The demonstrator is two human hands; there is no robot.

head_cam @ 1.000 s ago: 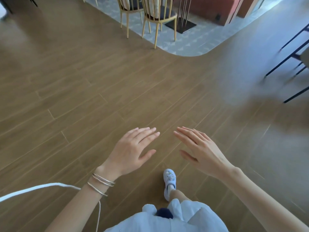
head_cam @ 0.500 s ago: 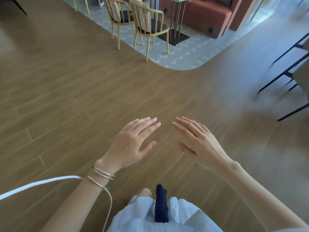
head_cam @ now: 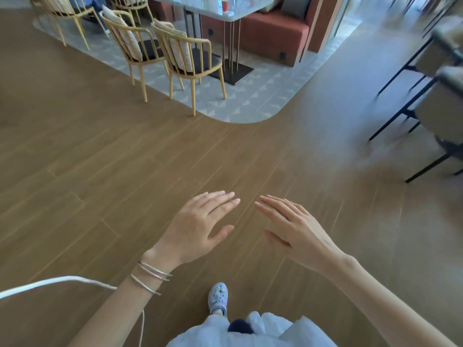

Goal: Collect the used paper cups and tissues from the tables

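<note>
An orange paper cup (head_cam: 225, 5) stands upright, long axis vertical, on the grey table (head_cam: 253, 11) at twelve o'clock — well apart from the left hand (head_cam: 198, 227) and right hand (head_cam: 299, 230) (both flat, fingers straight, holding nothing) — over the wood floor (head_cam: 125, 171).

I work from a single view, a wide-angle camera worn on the person's head. It faces forward and tilts steeply down, so the wooden floor (head_cam: 112, 171) fills most of my frame. The left hand (head_cam: 198, 229) and right hand (head_cam: 298, 234) sit close to the lens, low and centred, with a shoe (head_cam: 218, 296) directly beneath at the bottom edge. The table (head_cam: 195, 6), the two nearest chairs (head_cam: 180, 50) and the sofa (head_cam: 273, 33) lie well off, crowded against the top edge. Straight lines bow toward the corners, and the right side is blurred.
</note>
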